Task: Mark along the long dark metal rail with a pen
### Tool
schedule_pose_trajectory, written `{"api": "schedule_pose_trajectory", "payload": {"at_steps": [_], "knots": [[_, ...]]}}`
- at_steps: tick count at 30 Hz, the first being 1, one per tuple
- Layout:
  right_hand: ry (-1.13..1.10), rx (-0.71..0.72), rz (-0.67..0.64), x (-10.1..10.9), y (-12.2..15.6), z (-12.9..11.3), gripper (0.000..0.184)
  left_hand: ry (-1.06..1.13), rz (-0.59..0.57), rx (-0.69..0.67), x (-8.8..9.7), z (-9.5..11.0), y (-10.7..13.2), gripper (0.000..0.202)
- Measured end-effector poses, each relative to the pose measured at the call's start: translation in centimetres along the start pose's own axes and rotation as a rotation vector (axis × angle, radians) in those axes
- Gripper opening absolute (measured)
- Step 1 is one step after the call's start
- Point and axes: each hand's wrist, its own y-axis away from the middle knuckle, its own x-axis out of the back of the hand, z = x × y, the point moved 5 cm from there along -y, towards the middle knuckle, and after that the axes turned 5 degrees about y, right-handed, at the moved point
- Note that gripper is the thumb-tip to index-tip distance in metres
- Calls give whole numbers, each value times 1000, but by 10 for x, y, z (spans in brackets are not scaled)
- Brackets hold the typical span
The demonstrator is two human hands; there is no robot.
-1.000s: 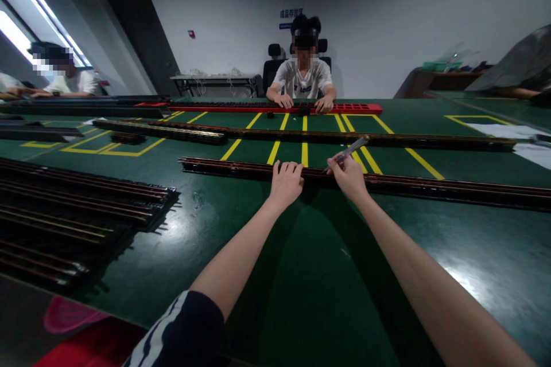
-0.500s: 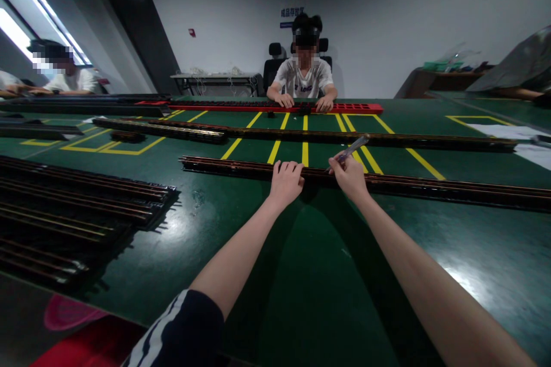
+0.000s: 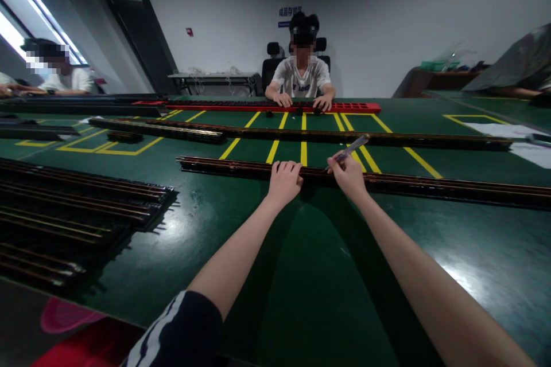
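Observation:
A long dark strip (image 3: 228,167) with copper-coloured lines along it lies across the green table in front of me. My left hand (image 3: 284,179) rests over it, fingers curled across its far side and thumb close to the near side. In my right hand (image 3: 349,176) is a translucent pen-shaped tool (image 3: 353,147), gripped between thumb and fingers like a pen and tilted up to the right. Its lower tip is at the strip, just right of my left hand; whether it touches cannot be made out.
Several similar dark strips (image 3: 73,195) lie side by side at the left. Another long strip (image 3: 365,137) runs across beyond mine. Opposite, a co-worker (image 3: 301,77) handles small dark pieces at a red rail (image 3: 357,108). White papers (image 3: 534,152) lie at the right.
My hands and the tool hold nearly the same place on the strip; the view has shifted slightly. Across the table, a dark piece now shows under one of the co-worker's hands.

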Motion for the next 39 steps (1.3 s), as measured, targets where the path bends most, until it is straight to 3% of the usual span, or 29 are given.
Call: {"api": "schedule_pose_trajectory", "payload": {"at_steps": [14,28,39], "knots": [[-35,-29,-26,-1,1,-2,35,15,-9,-9,-4,-3,0,36],[-41,-2,-8,-1,0,-1,23,-8,2,-11,-3,-2,0,35],[-36,-12,-2,-1,0,-2,30,-10,-22,-5,-4,-1,-1,36]]}}
